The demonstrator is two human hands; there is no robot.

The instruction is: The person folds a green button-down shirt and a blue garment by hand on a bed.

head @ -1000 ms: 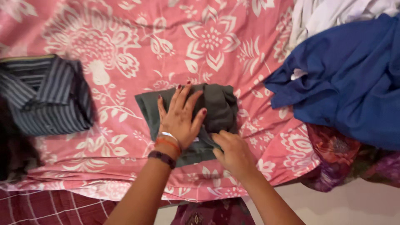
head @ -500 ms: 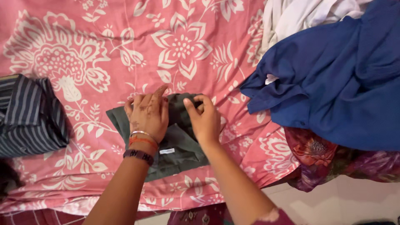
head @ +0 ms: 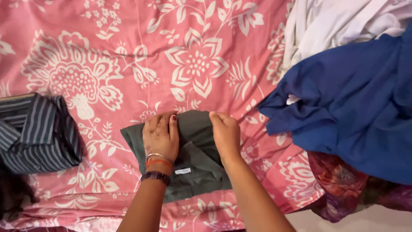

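Garment: our folded grey-green cloth (head: 195,165) lies on the pink floral bedsheet (head: 128,51).
Left hand (head: 160,137): flat, fingers pressing the fold.
Right hand (head: 226,134): curled — gripping the cloth's upper edge.
Nearby: striped shirt (head: 36,133) left — blue garment (head: 352,111) right.

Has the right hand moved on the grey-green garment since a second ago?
Yes. The right hand went from the grey-green garment's near right corner up to its far edge.

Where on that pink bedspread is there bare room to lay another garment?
Bare: the bedspread above the green garment, and the strip between it and the striped shirt. Crowded: the right side, under the blue cloth and white cloth.
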